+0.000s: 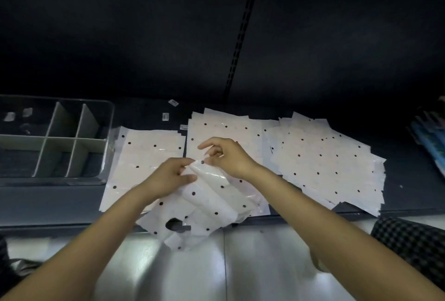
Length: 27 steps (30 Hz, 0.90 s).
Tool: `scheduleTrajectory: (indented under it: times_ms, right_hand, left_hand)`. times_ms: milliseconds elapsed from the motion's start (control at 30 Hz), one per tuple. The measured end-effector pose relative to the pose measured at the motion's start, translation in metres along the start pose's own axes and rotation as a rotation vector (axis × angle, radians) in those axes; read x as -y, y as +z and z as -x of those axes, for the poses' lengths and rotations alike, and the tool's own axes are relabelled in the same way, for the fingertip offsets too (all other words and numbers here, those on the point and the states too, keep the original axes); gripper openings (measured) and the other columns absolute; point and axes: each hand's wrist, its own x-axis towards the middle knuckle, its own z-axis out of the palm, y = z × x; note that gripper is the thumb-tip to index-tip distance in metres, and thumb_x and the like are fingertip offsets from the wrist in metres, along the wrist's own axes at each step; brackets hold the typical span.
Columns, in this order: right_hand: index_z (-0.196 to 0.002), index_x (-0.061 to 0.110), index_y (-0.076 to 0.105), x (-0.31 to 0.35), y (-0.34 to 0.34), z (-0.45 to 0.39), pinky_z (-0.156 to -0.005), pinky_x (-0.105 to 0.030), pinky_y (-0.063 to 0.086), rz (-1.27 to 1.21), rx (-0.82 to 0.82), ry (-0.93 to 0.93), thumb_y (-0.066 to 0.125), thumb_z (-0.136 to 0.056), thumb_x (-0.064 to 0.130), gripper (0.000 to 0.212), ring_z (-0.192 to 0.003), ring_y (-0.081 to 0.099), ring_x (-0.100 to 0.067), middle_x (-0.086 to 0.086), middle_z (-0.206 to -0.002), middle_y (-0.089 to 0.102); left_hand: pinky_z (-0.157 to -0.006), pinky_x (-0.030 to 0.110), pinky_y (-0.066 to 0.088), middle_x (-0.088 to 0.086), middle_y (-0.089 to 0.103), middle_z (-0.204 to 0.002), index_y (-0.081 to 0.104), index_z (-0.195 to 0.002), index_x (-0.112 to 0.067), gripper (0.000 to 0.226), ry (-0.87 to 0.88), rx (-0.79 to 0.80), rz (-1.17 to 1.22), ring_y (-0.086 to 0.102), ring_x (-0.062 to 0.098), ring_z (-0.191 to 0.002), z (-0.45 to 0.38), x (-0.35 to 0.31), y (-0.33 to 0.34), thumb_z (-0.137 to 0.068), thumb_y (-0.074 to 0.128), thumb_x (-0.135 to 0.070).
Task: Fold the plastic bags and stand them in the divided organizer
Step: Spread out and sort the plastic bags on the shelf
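A white plastic bag with black dots hangs lifted over the shelf's front edge, its die-cut handle hole at the bottom. My left hand pinches the bag's top edge between thumb and fingers. My right hand pinches the same top edge just to the right, its index finger stretched out to the left. More dotted bags lie flat in a left stack, a middle stack and a fanned right stack. The clear divided organizer stands at the left, its visible compartments holding no bags.
Small white labels lie on the dark shelf behind the bags. Blue packaged items lean at the far right. A checkered cloth shows at lower right. Glossy floor tiles lie below the shelf edge.
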Motion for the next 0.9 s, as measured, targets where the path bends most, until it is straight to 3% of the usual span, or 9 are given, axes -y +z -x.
scheduleTrajectory:
  times_ms: [100,233,333,400,500,600,700,767,900]
  right_hand:
    - [-0.125,0.021,0.054,-0.027,-0.013,0.0,-0.082,-0.015,0.041,0.145,-0.151,0.003,0.062,-0.089,0.017,0.037,-0.099,0.054,-0.012,0.0,-0.114,0.06]
    - [-0.141,0.016,0.04,-0.1,-0.058,0.027,-0.102,-0.025,0.031,0.381,-0.296,0.248,0.059,-0.092,0.022,0.053,-0.129,0.039,-0.023,-0.006,-0.142,0.042]
    - [-0.146,0.012,0.028,-0.156,-0.095,0.058,-0.109,-0.032,0.027,0.486,-0.403,0.513,0.058,-0.092,0.033,0.066,-0.138,0.027,-0.027,-0.009,-0.152,0.029]
    - [-0.147,0.012,0.026,-0.182,-0.111,0.078,-0.11,-0.037,0.029,0.556,-0.379,0.624,0.055,-0.091,0.041,0.07,-0.14,0.023,-0.027,-0.01,-0.153,0.027]
    - [-0.145,0.018,0.032,-0.202,-0.116,0.095,-0.106,-0.036,0.035,0.64,-0.332,0.64,0.05,-0.093,0.046,0.062,-0.139,0.027,-0.027,-0.008,-0.153,0.028]
    - [-0.131,0.017,0.054,-0.205,-0.115,0.096,-0.094,-0.031,0.043,0.711,-0.437,0.532,0.051,-0.095,0.036,0.041,-0.125,0.046,-0.026,-0.005,-0.14,0.049]
    - [-0.108,0.011,0.068,-0.202,-0.115,0.093,-0.077,-0.031,0.047,0.719,-0.528,0.473,0.045,-0.098,0.028,0.03,-0.101,0.059,-0.028,-0.007,-0.113,0.066]
    - [-0.092,0.009,0.067,-0.198,-0.116,0.091,-0.068,-0.032,0.044,0.668,-0.554,0.472,0.04,-0.1,0.026,0.033,-0.089,0.059,-0.03,-0.008,-0.096,0.067]
    - [-0.061,0.02,0.044,-0.187,-0.116,0.087,-0.056,-0.03,0.03,0.588,-0.559,0.459,0.037,-0.101,0.027,0.041,-0.067,0.048,-0.025,-0.002,-0.064,0.052]
  left_hand:
    - [-0.064,0.021,0.047,-0.001,0.065,-0.098,0.064,-0.111,-0.02,0.028,-0.047,-0.104,-0.015,0.061,0.015,-0.083,-0.012,0.006,-0.025,-0.09,0.058,-0.003]
    - [-0.049,0.019,0.042,0.011,0.054,-0.082,0.048,-0.133,-0.011,0.05,-0.138,-0.495,-0.19,0.047,0.019,-0.061,-0.033,0.026,-0.073,-0.088,0.047,0.011]
    - [-0.06,0.037,0.04,0.026,0.059,-0.089,0.034,-0.142,-0.006,0.058,-0.129,-0.677,-0.396,0.053,0.036,-0.071,-0.038,0.043,-0.08,-0.087,0.043,0.012]
    - [-0.068,0.045,0.04,0.034,0.056,-0.102,0.033,-0.141,-0.005,0.058,-0.127,-0.725,-0.523,0.054,0.047,-0.085,-0.038,0.053,-0.075,-0.086,0.044,0.01]
    - [-0.083,0.057,0.04,0.032,0.045,-0.118,0.056,-0.122,-0.005,0.047,-0.048,-0.735,-0.775,0.042,0.053,-0.103,-0.036,0.068,-0.072,-0.078,0.06,0.01]
    - [-0.078,0.054,0.042,0.024,0.053,-0.113,0.071,-0.094,-0.003,0.021,0.032,-0.668,-0.95,0.046,0.049,-0.097,-0.035,0.071,-0.072,-0.074,0.074,0.0]
    - [-0.068,0.047,0.047,0.023,0.059,-0.107,0.065,-0.102,0.0,0.029,-0.189,-0.708,-0.821,0.057,0.046,-0.087,-0.042,0.059,-0.077,-0.09,0.061,-0.027]
    - [-0.071,0.049,0.05,0.027,0.061,-0.099,0.06,-0.11,-0.003,0.035,-0.298,-0.717,-0.813,0.059,0.047,-0.086,-0.045,0.052,-0.085,-0.093,0.054,-0.034]
    - [-0.077,0.057,0.048,0.029,0.051,-0.109,0.048,-0.111,-0.003,0.028,-0.267,-0.792,-0.692,0.054,0.05,-0.092,-0.05,0.042,-0.091,-0.088,0.059,-0.015]
